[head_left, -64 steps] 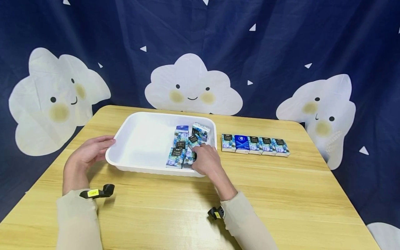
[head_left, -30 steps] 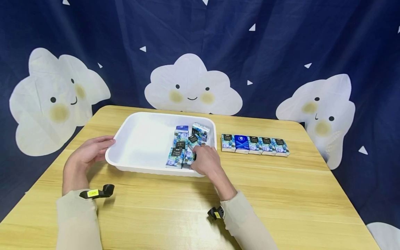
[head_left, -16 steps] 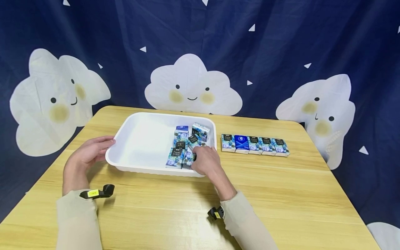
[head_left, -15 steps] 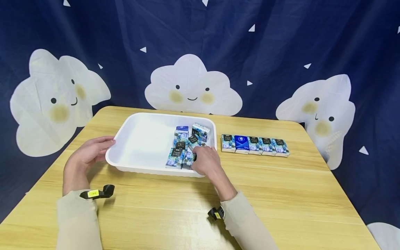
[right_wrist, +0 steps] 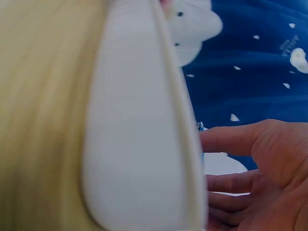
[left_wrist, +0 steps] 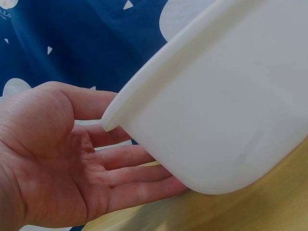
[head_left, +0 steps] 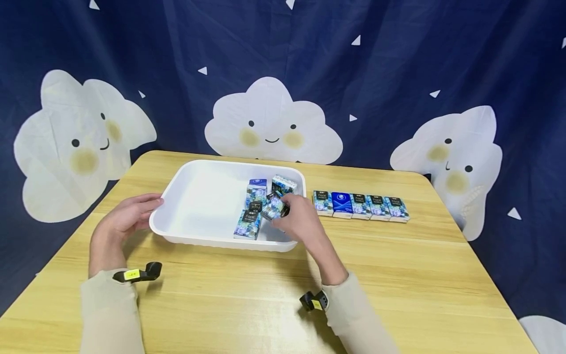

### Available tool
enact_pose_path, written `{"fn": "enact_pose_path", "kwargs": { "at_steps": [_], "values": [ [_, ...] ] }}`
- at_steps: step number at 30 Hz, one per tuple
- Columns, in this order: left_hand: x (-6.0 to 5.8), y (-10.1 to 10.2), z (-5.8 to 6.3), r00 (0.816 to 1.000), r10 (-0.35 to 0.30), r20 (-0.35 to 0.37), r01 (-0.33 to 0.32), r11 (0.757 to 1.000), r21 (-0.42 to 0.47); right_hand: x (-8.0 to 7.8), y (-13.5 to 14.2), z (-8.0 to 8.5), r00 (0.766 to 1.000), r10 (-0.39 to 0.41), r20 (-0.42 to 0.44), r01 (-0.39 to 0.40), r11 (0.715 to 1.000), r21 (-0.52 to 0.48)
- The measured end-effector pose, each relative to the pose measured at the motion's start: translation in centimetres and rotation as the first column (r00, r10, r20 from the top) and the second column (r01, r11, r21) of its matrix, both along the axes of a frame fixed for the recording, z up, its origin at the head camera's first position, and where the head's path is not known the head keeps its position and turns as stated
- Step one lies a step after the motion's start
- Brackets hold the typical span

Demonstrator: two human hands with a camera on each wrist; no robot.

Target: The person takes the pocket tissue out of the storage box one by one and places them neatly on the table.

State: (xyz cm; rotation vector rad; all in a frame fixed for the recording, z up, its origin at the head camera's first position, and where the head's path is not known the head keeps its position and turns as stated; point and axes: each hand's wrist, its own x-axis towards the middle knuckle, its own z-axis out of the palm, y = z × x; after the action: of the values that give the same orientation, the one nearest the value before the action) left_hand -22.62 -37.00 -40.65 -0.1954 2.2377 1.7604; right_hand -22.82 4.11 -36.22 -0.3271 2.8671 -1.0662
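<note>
One pale wood-grain tabletop (head_left: 230,305) | navy cloth backdrop (head_left: 380,78) printed with white smiling clouds (head_left: 271,118), 12 o'clock | white rectangular plastic tray (head_left: 199,206), 11 o'clock | left hand (head_left: 126,215), fingers extended, touches tray's 9 o'clock end | right hand (head_left: 302,220) pinches small blue floral packet (head_left: 273,207) at tray's 3 o'clock end | five-packet row (head_left: 360,206), 3 o'clock

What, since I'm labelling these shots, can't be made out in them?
Head view: part of the held packet, covered by the right hand.
Head view: fine print on the row of packets, too small.
Left wrist view: the inside of the white tray, hidden by its outer wall.
Right wrist view: the right hand's grip, behind the tray's blurred wall.
</note>
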Motion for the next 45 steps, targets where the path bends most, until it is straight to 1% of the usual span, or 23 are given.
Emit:
{"fn": "enact_pose_path", "kwargs": {
  "at_steps": [5, 10, 16, 21, 25, 29, 32, 36, 45],
  "values": [
    [0.0, 0.0, 0.0, 1.0, 0.01, 0.0, -0.01, 1.0, -0.009, -0.2, 1.7, 1.5, 0.999, -0.04, 0.0, 0.04, 0.999, -0.029],
    [0.1, -0.1, 0.0, 1.0, 0.012, 0.005, -0.012, 1.0, -0.005, -0.6, 3.6, 2.1, 0.998, -0.062, 0.03, 0.062, 0.998, -0.007],
    [0.2, -0.2, -0.1, 1.0, 0.01, -0.006, -0.01, 1.0, 0.012, -1.3, 5.2, 1.9, 0.996, -0.076, 0.053, 0.073, 0.996, 0.047],
    [0.3, -0.1, 0.0, 1.0, 0.008, -0.008, -0.008, 1.0, 0.015, -1.7, 6.2, 1.6, 0.992, -0.083, 0.096, 0.078, 0.995, 0.057],
    [0.3, -0.1, 0.0, 1.0, 0.006, -0.001, -0.006, 1.0, 0.006, -1.8, 6.8, 1.4, 0.99, -0.081, 0.115, 0.074, 0.995, 0.061],
    [0.2, -0.1, 0.0, 1.0, -0.003, -0.005, 0.003, 1.0, 0.018, -1.9, 7.3, 1.2, 0.986, -0.094, 0.136, 0.085, 0.994, 0.073],
    [0.1, -0.1, 0.0, 1.0, -0.002, -0.006, 0.002, 1.0, 0.027, -1.8, 7.4, 1.2, 0.984, -0.098, 0.146, 0.087, 0.993, 0.077],
    [0.1, 0.0, 0.1, 1.0, 0.005, -0.002, -0.005, 1.0, 0.015, -1.8, 7.6, 1.2, 0.984, -0.098, 0.149, 0.087, 0.993, 0.079],
    [0.2, 0.1, 0.1, 1.0, -0.003, -0.006, 0.003, 1.0, 0.0, -1.8, 8.0, 1.2, 0.985, -0.088, 0.149, 0.072, 0.992, 0.106]
  ]
}}
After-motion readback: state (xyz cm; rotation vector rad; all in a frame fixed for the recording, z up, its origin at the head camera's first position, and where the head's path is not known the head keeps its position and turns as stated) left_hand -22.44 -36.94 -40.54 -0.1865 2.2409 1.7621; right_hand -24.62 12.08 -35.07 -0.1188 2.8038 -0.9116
